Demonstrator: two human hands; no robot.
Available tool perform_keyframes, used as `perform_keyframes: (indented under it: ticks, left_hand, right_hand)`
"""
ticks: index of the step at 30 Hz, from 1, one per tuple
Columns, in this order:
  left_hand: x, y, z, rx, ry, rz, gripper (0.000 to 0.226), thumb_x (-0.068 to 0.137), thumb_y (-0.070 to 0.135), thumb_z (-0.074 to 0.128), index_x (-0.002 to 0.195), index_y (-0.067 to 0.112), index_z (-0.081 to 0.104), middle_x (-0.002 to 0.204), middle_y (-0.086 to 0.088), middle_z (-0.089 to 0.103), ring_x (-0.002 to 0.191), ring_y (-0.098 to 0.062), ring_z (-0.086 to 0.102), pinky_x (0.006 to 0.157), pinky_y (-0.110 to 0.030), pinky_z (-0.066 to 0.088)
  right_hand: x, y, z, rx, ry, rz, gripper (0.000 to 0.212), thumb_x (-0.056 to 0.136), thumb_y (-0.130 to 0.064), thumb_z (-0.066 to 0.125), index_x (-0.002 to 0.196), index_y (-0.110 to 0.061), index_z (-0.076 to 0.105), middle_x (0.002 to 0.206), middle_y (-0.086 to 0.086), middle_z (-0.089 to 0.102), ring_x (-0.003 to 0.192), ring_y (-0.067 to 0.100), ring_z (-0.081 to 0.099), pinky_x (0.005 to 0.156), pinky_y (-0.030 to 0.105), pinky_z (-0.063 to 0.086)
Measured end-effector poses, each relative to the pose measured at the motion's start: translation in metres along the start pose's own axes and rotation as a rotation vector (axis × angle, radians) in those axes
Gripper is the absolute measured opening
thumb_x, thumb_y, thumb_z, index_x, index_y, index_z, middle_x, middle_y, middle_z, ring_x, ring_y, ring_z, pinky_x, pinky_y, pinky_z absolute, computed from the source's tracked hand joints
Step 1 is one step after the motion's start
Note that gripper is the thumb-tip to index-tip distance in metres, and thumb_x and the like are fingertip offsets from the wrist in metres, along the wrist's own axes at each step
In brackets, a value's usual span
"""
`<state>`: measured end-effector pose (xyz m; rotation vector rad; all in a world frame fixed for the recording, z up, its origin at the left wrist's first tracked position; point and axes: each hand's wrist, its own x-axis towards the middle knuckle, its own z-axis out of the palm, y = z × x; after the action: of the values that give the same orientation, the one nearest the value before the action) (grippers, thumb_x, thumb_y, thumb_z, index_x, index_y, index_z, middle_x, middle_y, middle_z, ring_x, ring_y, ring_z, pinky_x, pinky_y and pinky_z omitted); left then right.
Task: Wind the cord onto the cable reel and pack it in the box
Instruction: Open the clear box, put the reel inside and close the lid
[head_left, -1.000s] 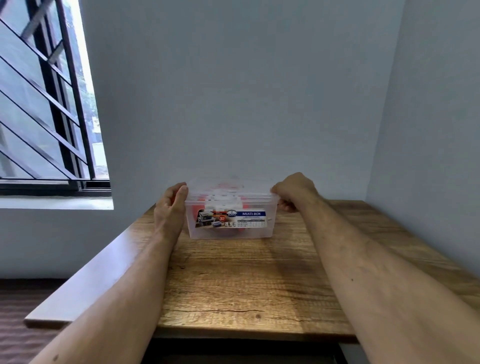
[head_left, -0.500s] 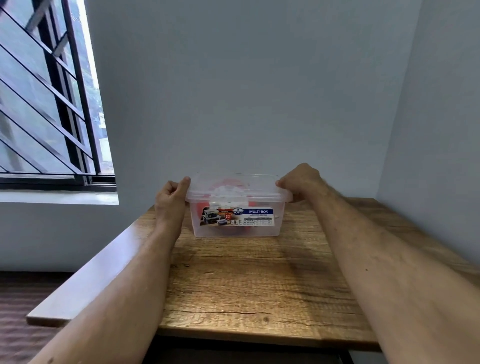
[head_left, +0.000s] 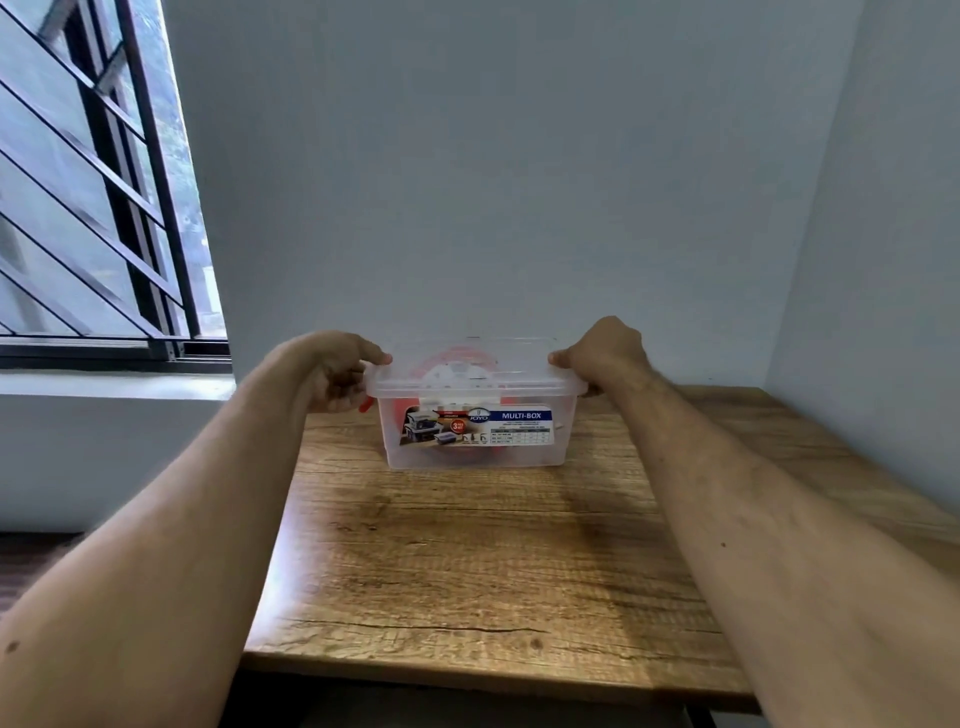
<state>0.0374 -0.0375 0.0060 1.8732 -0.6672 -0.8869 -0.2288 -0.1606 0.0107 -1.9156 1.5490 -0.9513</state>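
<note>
A clear plastic box (head_left: 558, 444) with a MULTI-BOX label stands on the far part of the wooden table (head_left: 467, 571). Its clear lid (head_left: 524, 371) lies on top. Through the plastic I see the cable reel (head_left: 452, 371), white in the middle with orange cord around it. My left hand (head_left: 332, 371) grips the left end of the lid and rim, thumb on top. My right hand (head_left: 605, 356) grips the right end the same way. An orange latch (head_left: 367, 404) shows under my left hand.
A grey wall stands right behind the box and another closes the table's right side. A barred window (head_left: 93, 208) with a sill is at the left. The table's left and near edges drop to the floor.
My hands have shifted from the box's sides up onto the ends of the lid, thumbs now on top. The view has moved closer to the box.
</note>
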Motion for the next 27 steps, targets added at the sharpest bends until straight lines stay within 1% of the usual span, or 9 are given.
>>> perform_keyframes:
  ticks: [4,8,11,13,17,20,22,24,27]
  left_hand:
    - [0.008,-0.012,-0.001,-0.179,-0.059,-0.031,0.021,0.095,0.028,0.065,0.081,0.013,0.059,0.055,0.001,0.051,0.043,-0.010,0.045,0.036,-0.018,0.038]
    - [0.006,-0.025,0.005,-0.341,-0.113,-0.057,0.025,0.091,0.033,0.064,0.074,0.022,0.049,0.056,0.005,0.039,0.040,-0.009,0.031,0.045,-0.020,0.022]
    - [-0.003,-0.033,0.010,-0.467,-0.137,-0.091,0.024,0.082,0.039,0.074,0.079,0.018,0.062,0.061,0.003,0.050,0.056,-0.013,0.046,0.063,-0.024,0.041]
    - [-0.007,-0.035,0.015,-0.656,-0.157,-0.114,0.026,0.080,0.033,0.079,0.094,0.014,0.069,0.085,-0.002,0.068,0.083,-0.020,0.067,0.086,-0.035,0.056]
    - [-0.009,-0.040,0.017,-0.815,-0.227,-0.082,0.045,0.080,0.026,0.079,0.119,0.008,0.067,0.120,-0.009,0.070,0.098,-0.025,0.070,0.086,-0.034,0.061]
    - [-0.010,-0.041,0.022,-0.914,-0.233,-0.058,0.039,0.085,0.022,0.076,0.120,0.004,0.068,0.083,-0.011,0.075,0.062,-0.020,0.071,0.095,-0.025,0.056]
    - [-0.010,-0.038,0.024,-0.973,-0.198,-0.056,0.033,0.088,0.017,0.074,0.116,0.001,0.066,0.068,-0.010,0.071,0.064,-0.016,0.073,0.098,-0.021,0.053]
    - [-0.006,-0.036,0.022,-0.989,-0.164,-0.050,0.034,0.086,0.013,0.075,0.118,0.003,0.067,0.086,-0.007,0.072,0.081,-0.012,0.073,0.086,-0.015,0.055]
    - [0.000,-0.033,0.019,-0.876,-0.086,-0.039,0.023,0.086,0.012,0.076,0.107,0.008,0.068,0.094,0.000,0.063,0.074,-0.008,0.059,0.059,-0.012,0.050]
  right_hand:
    - [0.003,0.000,0.000,-0.012,-0.012,-0.001,0.036,0.078,-0.031,0.083,0.090,-0.008,0.058,0.103,0.013,0.069,0.088,0.029,0.069,0.078,0.040,0.060]
    - [0.003,0.002,0.004,-0.028,0.017,-0.016,0.033,0.083,-0.032,0.078,0.091,-0.010,0.056,0.103,0.013,0.068,0.089,0.032,0.068,0.079,0.043,0.060]
    - [0.001,0.005,0.007,-0.006,0.064,0.000,0.032,0.089,-0.038,0.071,0.092,-0.011,0.054,0.104,0.013,0.067,0.089,0.032,0.067,0.078,0.043,0.059]
    - [0.001,0.010,0.006,0.076,0.060,0.042,0.032,0.090,-0.038,0.068,0.099,-0.009,0.058,0.107,0.012,0.067,0.090,0.031,0.066,0.077,0.044,0.059]
    - [0.001,0.026,0.007,0.376,-0.101,0.213,0.052,0.089,-0.044,0.066,0.126,-0.008,0.058,0.119,0.015,0.064,0.098,0.035,0.064,0.082,0.051,0.058]
    - [-0.002,0.039,0.009,0.572,-0.327,0.400,0.059,0.084,-0.058,0.066,0.121,-0.012,0.059,0.116,0.021,0.064,0.095,0.039,0.067,0.072,0.050,0.060]
    - [0.002,0.042,0.007,0.571,-0.387,0.419,0.063,0.082,-0.059,0.068,0.116,-0.007,0.061,0.110,0.023,0.067,0.092,0.038,0.069,0.069,0.049,0.061]
    - [0.006,0.039,0.005,0.551,-0.373,0.369,0.053,0.086,-0.052,0.067,0.113,-0.007,0.061,0.103,0.021,0.069,0.086,0.035,0.071,0.066,0.044,0.061]
    - [0.010,0.030,0.002,0.500,-0.326,0.333,0.039,0.090,-0.042,0.067,0.109,-0.009,0.061,0.096,0.018,0.069,0.080,0.030,0.071,0.060,0.039,0.060]
